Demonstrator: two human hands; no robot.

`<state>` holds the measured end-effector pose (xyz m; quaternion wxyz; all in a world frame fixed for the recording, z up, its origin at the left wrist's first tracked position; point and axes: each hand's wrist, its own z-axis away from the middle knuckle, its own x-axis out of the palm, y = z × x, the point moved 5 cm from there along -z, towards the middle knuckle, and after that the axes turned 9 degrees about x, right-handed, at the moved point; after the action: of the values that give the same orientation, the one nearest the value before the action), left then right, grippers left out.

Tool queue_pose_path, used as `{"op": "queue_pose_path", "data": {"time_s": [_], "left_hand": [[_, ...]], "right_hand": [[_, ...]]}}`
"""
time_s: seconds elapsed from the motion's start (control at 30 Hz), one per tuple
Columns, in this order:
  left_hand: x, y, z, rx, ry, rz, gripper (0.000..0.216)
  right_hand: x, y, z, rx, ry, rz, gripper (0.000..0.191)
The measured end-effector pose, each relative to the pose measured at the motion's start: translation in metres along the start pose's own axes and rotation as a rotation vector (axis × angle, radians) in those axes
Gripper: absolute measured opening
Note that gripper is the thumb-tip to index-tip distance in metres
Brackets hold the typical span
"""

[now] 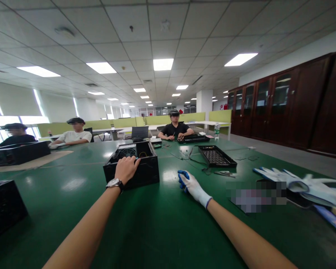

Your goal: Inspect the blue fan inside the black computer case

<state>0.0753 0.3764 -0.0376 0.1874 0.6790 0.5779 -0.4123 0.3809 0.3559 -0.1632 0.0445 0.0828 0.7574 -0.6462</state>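
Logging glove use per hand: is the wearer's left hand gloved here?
No, the left hand on the black case is bare, while the right hand wears a white-and-blue glove.

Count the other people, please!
3: a person in black across the table, a person in white on the left, and a person in dark clothing at far left, partly hidden behind a computer case. Partitions may hide more.

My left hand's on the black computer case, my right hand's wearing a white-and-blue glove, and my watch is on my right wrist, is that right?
Not quite: the head view shows the watch on the wrist of your left hand, which is on the black computer case; your right hand does wear the white-and-blue glove.
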Motion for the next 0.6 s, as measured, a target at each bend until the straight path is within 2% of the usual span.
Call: {"op": "queue_pose_path", "data": {"time_s": [0.17,0.33,0.5,0.53,0.6], "left_hand": [[-0.018,0.004,0.013,-0.024,-0.038,0.041,0.052],[-0.056,0.02,0.058,-0.017,-0.072,0.093,0.05],[-0.121,0.054,0.135,0.041,-0.177,0.186,0.055],[-0.137,0.063,0.156,0.075,-0.202,0.211,0.059],[-0.172,0.084,0.204,0.239,-0.233,0.273,0.069]], "right_hand": [[-0.003,0.007,-0.007,0.018,0.009,-0.072,0.062],[-0.005,0.009,-0.011,0.049,-0.016,-0.105,0.059],[-0.004,0.009,-0.011,0.05,-0.028,-0.086,0.061],[-0.003,0.009,-0.01,0.053,-0.028,-0.074,0.061],[-0.002,0.009,-0.008,0.053,-0.027,-0.045,0.06]]}}
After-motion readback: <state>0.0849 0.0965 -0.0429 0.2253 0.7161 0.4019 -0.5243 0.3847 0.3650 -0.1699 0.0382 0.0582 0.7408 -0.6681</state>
